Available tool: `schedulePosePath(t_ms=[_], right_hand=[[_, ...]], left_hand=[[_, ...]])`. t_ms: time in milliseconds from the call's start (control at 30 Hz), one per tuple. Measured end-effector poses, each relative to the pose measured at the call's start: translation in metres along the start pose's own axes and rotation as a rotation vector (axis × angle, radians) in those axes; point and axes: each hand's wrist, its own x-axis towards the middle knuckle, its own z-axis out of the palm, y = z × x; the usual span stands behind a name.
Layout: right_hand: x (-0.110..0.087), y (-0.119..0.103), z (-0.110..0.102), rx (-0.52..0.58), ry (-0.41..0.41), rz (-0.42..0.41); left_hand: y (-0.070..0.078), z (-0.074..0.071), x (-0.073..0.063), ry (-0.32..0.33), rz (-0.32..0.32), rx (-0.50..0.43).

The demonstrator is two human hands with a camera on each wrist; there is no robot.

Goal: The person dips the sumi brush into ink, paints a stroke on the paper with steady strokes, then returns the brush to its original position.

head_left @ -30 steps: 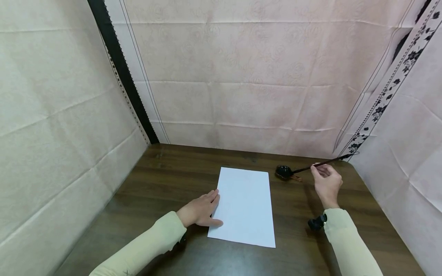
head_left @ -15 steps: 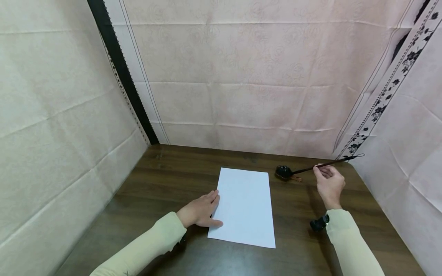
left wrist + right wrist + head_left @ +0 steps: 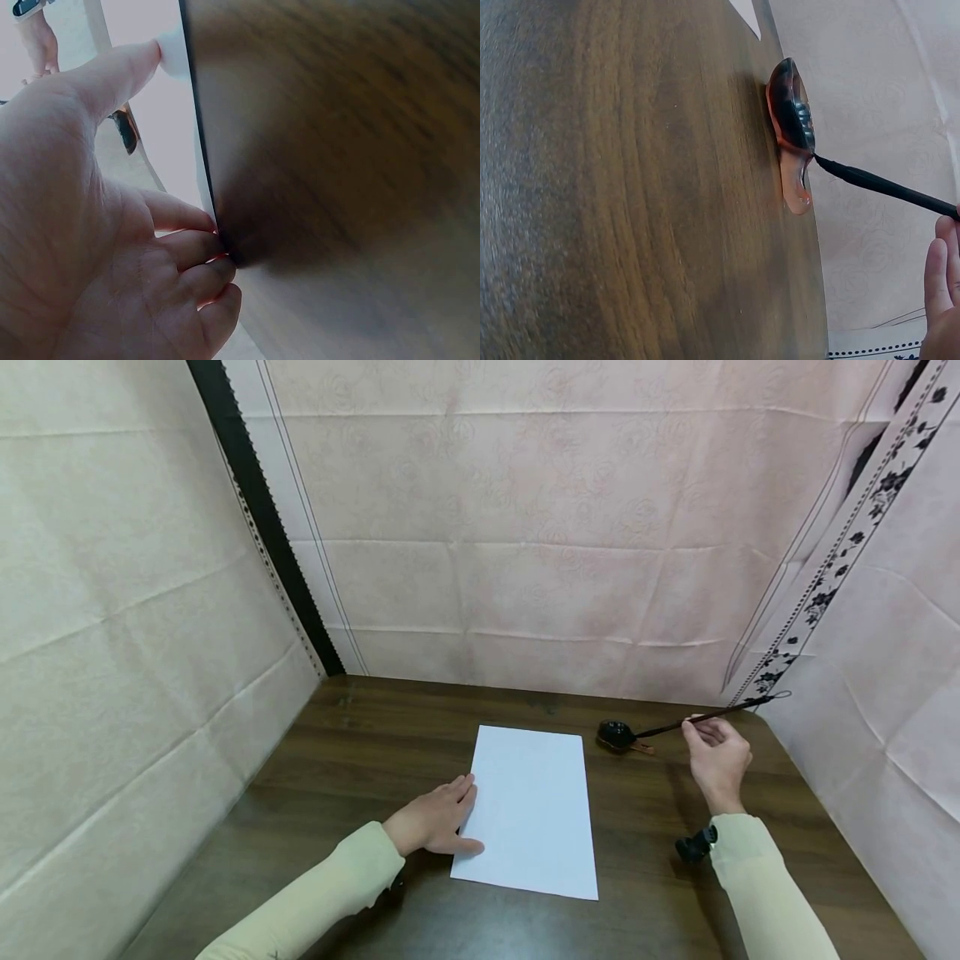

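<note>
My left hand (image 3: pixel 437 817) rests with spread fingers on the left edge of a white paper sheet (image 3: pixel 536 814). In the left wrist view, the thumb lies on the paper and the other fingertips are along its edge. My right hand (image 3: pixel 717 766) pinches the shaft of a dark ink brush (image 3: pixel 662 729) between thumb and fingers. The brush slants, its looped end up to the right. Its bristle tip meets the rim of a small amber, spoon-shaped ink dish (image 3: pixel 786 109) in the right wrist view. Dark liquid fills the dish's bowl; its short handle (image 3: pixel 793 184) points toward the hand.
A brown wood-grain table (image 3: pixel 360 743) carries everything. Pale cloth walls (image 3: pixel 525 527) stand behind it and on both sides. Small cameras are strapped to the wrists, the right one (image 3: pixel 693 845) plainly visible.
My right hand has shifted slightly right with the brush, whose tip stays at the dish. The left hand and the paper keep their places.
</note>
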Motion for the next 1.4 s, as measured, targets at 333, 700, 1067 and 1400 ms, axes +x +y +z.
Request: schedulePosePath(t_ms=[333,700,1067,1400], right_hand=[[0.001,-0.002,0.001,-0.032,0.005,-0.010],[0.003,-0.012,0.005,-0.051,-0.011,0.007],[-0.003,-0.005,0.009,-0.031,-0.018,0.026],[-0.004,0.000,0.009,-0.072,-0.003,0.032]], left_hand=[[0.002,-0.002,-0.002,0.002,0.001,-0.003],[0.002,-0.002,-0.002,0.003,0.002,0.010],[0.002,-0.001,-0.002,0.003,0.003,0.001],[0.001,-0.001,-0.001,0.006,0.001,0.006]])
